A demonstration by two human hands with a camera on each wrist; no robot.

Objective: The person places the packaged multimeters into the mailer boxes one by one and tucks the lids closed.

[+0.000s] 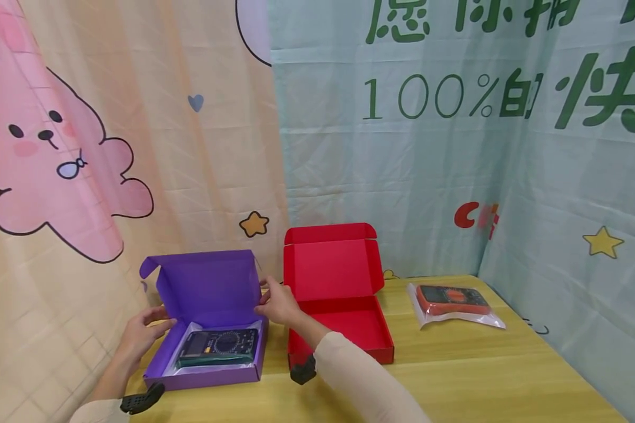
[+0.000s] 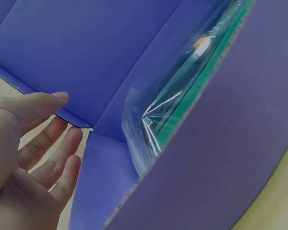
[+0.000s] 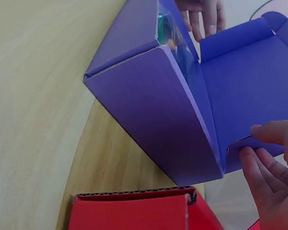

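Flanking the raised lid (image 1: 211, 285) of a purple box (image 1: 206, 379), the two hands worked near the left edge of the surface (image 1: 455, 376). The right hand (image 1: 279, 302) pinched the lid's right side flap (image 3: 234, 155) between thumb and fingers; the left hand (image 1: 144, 335) had its thumb inside the lid's left edge and its other fingers beyond it, slightly spread (whether they gripped, I could not tell). What mattered most, I judged, was that the lid's long axis ran from hand to hand, parallel to the back edge, so neither hand was plainly nearer, though the right was higher up. A dark multimeter (image 1: 219, 346) in clear wrapping lay in the box, before the lid, its long axis running sideways too. Just right stood an open red box (image 1: 373, 354), the right forearm passing over it; a red multimeter (image 1: 455, 299) lay near the back right corner.
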